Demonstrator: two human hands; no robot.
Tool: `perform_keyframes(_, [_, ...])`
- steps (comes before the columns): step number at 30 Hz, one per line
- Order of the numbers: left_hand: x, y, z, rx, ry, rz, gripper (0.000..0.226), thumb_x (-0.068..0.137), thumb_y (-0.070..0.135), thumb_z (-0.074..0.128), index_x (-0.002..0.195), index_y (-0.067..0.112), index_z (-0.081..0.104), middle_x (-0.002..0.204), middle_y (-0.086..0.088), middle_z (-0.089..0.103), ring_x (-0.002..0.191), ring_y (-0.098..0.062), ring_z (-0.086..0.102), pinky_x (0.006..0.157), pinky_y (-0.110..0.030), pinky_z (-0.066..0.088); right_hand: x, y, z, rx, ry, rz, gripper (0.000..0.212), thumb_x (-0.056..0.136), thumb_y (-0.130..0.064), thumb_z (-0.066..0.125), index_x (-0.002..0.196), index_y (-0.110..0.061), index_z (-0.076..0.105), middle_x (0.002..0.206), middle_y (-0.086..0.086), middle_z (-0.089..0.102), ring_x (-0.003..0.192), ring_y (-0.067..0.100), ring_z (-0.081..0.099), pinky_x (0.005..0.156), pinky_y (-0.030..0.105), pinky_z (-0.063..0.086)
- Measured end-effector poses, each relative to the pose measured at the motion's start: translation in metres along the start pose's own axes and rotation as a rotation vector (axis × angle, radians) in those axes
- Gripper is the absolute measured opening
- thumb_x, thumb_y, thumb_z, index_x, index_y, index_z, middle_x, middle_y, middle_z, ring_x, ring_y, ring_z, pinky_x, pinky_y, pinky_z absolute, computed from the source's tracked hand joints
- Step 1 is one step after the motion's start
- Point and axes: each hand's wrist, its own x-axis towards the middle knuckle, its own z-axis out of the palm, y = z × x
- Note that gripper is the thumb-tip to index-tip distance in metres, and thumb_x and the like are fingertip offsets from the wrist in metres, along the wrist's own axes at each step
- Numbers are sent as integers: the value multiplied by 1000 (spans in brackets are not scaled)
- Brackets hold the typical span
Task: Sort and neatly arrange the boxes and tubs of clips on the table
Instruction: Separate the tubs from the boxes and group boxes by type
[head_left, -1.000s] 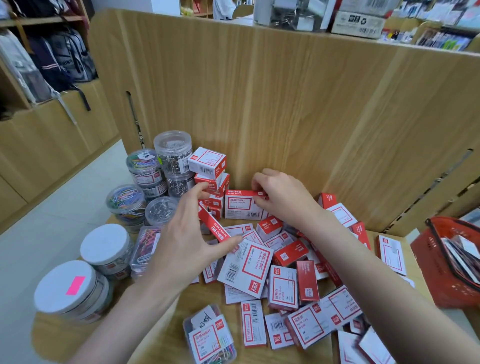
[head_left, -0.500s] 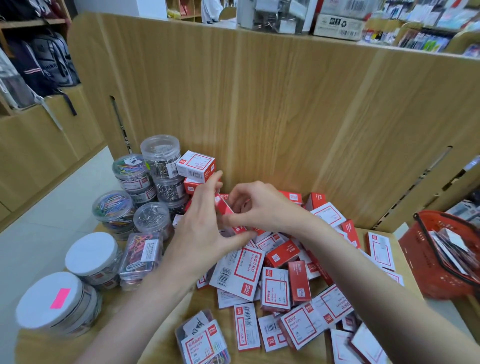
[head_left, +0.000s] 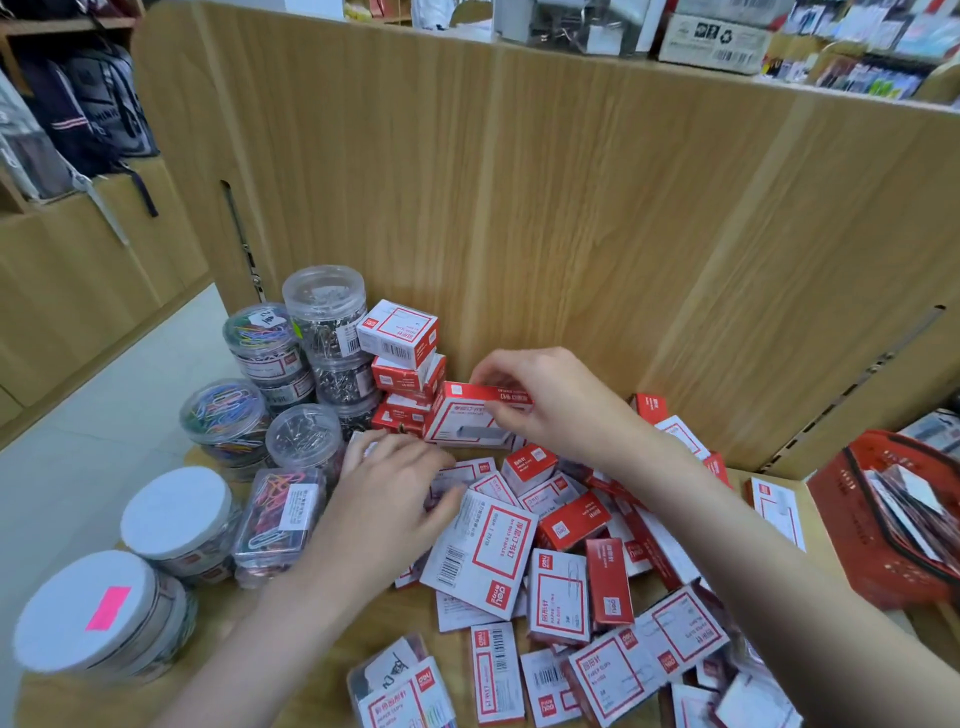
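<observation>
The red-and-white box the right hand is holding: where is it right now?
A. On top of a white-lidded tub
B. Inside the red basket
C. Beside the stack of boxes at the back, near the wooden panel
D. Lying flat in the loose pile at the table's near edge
C: the right hand pinches the red-and-white box next to the stack of boxes, close to the wooden panel.

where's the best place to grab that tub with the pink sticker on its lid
Take the tub with the pink sticker round its curved side wall just under the white lid, coming from above with fingers spread across it. It stands upright at the table's near left corner, open toward the floor side, while another white-lidded tub crowds its far side.
</observation>
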Motion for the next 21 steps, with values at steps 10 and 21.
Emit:
perform_keyframes(10, [-1, -8, 1, 16, -13, -54, 41, 82, 41, 39, 98, 17, 69, 100, 4, 67, 98, -22, 58, 90, -34, 28, 2, -4, 18, -330, -66, -45, 25, 92, -19, 46, 115, -10, 53, 109, 5, 53, 104, 23, 45, 79, 39, 46])
perform_keyframes(21, [-17, -2, 2, -158, 2, 1, 41, 85, 41, 41, 110, 18, 64, 115, 5, 62, 109, -9, 43, 95, -28, 24, -27, 9, 2, -201, 126, -19, 18, 79, -6, 62, 97, -8, 62, 90, 8, 60, 85, 25, 48, 73, 40, 44])
